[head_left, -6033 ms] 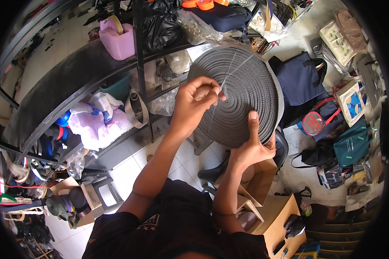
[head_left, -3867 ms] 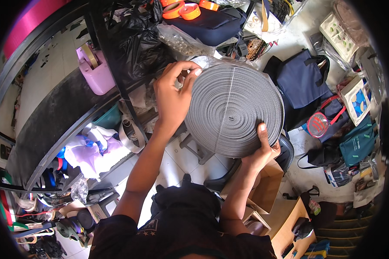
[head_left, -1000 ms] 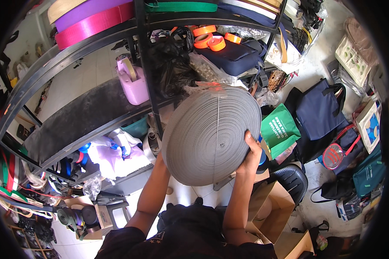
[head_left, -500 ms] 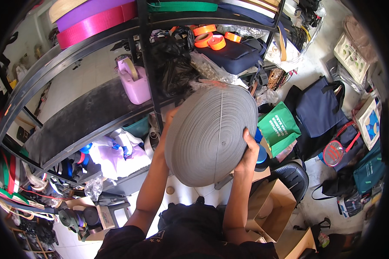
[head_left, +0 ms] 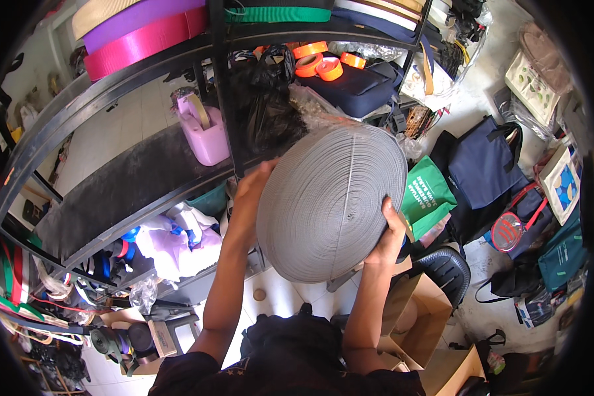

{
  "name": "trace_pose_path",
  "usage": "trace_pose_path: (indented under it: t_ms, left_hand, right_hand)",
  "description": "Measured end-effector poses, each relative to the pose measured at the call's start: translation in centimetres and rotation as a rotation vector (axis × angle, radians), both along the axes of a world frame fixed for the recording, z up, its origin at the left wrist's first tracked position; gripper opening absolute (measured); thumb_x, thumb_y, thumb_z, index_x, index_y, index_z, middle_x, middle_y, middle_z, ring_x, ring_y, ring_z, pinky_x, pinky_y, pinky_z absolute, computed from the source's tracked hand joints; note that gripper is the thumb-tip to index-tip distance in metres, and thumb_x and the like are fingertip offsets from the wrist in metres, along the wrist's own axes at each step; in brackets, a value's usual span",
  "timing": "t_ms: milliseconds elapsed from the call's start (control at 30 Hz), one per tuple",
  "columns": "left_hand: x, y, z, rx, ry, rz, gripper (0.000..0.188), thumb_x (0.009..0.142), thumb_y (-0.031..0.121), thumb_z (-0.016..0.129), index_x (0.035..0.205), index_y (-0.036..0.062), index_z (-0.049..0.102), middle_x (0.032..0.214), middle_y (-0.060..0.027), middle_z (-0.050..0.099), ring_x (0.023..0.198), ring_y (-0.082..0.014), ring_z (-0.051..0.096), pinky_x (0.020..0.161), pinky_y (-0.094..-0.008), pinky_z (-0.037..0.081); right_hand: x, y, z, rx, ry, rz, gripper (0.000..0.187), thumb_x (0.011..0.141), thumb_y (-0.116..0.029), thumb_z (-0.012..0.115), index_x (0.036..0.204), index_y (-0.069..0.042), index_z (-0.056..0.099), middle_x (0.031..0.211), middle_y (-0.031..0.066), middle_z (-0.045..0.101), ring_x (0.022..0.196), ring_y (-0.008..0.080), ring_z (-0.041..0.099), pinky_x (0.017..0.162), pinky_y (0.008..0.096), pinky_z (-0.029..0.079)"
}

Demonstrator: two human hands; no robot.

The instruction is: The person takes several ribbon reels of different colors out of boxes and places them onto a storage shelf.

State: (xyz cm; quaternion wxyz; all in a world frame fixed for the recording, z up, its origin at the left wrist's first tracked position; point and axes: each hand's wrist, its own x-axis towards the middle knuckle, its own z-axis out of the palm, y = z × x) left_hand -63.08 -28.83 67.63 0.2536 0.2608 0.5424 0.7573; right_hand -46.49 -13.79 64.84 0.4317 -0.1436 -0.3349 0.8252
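A large roll of grey webbing (head_left: 310, 211), wound in a flat spiral with a pale thread across its face, is held up in front of me between both hands. My left hand (head_left: 252, 188) is pressed along its left rim, the fingers pointing away from me and partly hidden by the roll. On the lower right rim, my right hand (head_left: 387, 241) grips with the thumb over the face and the fingers underneath. Just beyond the roll, a clear plastic bag (head_left: 317, 109) lies on a shelf.
A black metal rack (head_left: 221, 99) stands ahead, bearing a pink webbing roll (head_left: 148, 43), a lilac tape dispenser (head_left: 208, 138) and orange tape rolls (head_left: 329, 68). Open cardboard boxes (head_left: 426, 317) stand to the lower right. Bags, including a green one (head_left: 429, 195), lie at the right.
The roll has shifted slightly to the right and tilted a little. My right hand has moved right with it, and more of my left hand's fingers now show beside the rim.
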Motion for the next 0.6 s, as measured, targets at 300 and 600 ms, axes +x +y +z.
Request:
trace_pose_path:
  t_ms: [300,600]
  left_hand:
    - [2.5,-1.7,1.8,0.439,0.066,-0.108,0.061,0.095,0.046,0.056,0.129,-0.0039,0.051,0.118,-0.0136,0.061,0.107,-0.0178,0.059,0.091,-0.0311,0.046]
    - [5.2,1.6,5.4,0.365,0.096,0.111,0.04,0.082,0.013,0.076,0.113,-0.0068,0.059,0.101,-0.0073,0.066,0.091,-0.0109,0.061,0.083,-0.0256,0.048]
  right_hand:
    - [-1.7,1.9,7.2,0.055,0.102,-0.002,0.056,0.09,-0.03,0.064,0.132,0.002,0.046,0.119,0.0162,0.06,0.102,0.0278,0.063,0.089,0.0408,0.052]
    - [-3.0,4.2,11.2,0.22,0.073,-0.089,0.054,0.092,-0.035,0.059,0.13,0.002,0.05,0.119,0.0144,0.062,0.105,0.0242,0.063,0.09,0.0371,0.051]
